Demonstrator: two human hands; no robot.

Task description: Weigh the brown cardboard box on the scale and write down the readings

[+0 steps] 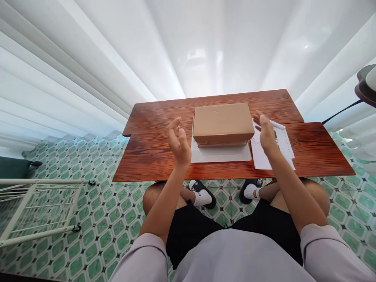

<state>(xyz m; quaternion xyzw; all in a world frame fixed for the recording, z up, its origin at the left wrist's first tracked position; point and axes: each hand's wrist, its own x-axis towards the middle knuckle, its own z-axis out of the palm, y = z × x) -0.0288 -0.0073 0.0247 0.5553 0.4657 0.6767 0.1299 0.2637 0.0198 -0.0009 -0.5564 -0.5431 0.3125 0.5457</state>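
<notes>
Cardboard box (223, 120), hands (179, 145) (267, 135) raised either side, papers (260, 154) lettered illegibly small

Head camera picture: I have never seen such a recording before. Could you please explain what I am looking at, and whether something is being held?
There is no machine here, only a seated person with two bare hands. The single picture comes from a camera worn on the person's head, looking forward and down, so the arms reach in from the bottom.

On the wooden table sits a brown cardboard box, with a pale flat sheet under it. To its right lie some white papers.

The left hand is raised on the left of the box, and the right hand on its right, in front of the papers. Both are open, palms roughly facing each other, and neither holds anything.
</notes>
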